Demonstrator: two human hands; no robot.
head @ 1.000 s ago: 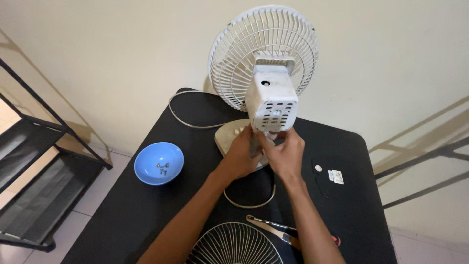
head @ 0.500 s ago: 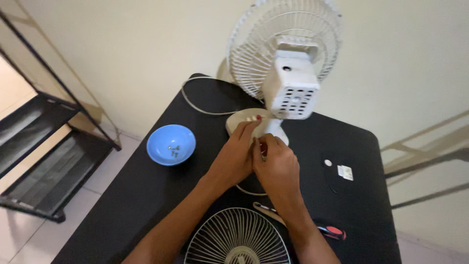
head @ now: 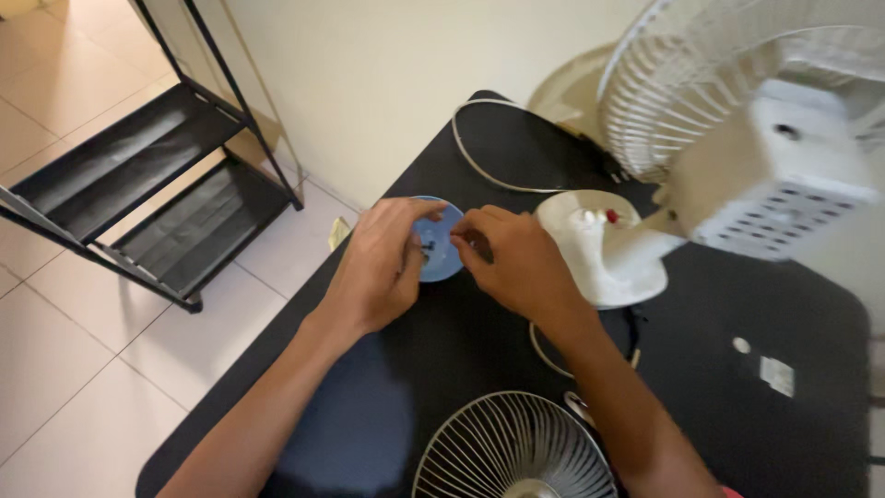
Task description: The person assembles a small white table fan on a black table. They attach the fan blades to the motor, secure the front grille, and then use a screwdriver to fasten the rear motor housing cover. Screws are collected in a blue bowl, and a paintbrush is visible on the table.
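My left hand (head: 380, 266) cups the left side of a small blue bowl (head: 442, 247) on the black table (head: 369, 415), with its thumb on the rim. A few small screws (head: 427, 247) lie inside the bowl. At the bowl's right rim, my right hand (head: 514, 266) has its fingertips pinched together; I cannot see anything between them. Just right of my hands stands a white desk fan, with its round base (head: 599, 249), its vented motor housing (head: 774, 189) and its rear grille (head: 682, 83).
A detached wire fan grille (head: 512, 452) lies at the table's near edge. The fan's white cord (head: 484, 166) loops along the far edge. Two small white pieces (head: 776, 376) lie at the right. A black metal shelf (head: 138, 184) stands on the tiled floor to the left.
Both hands left the fan's neck and base and moved left to the blue bowl. The camera swung left and closer, so the fan now sits at the right.
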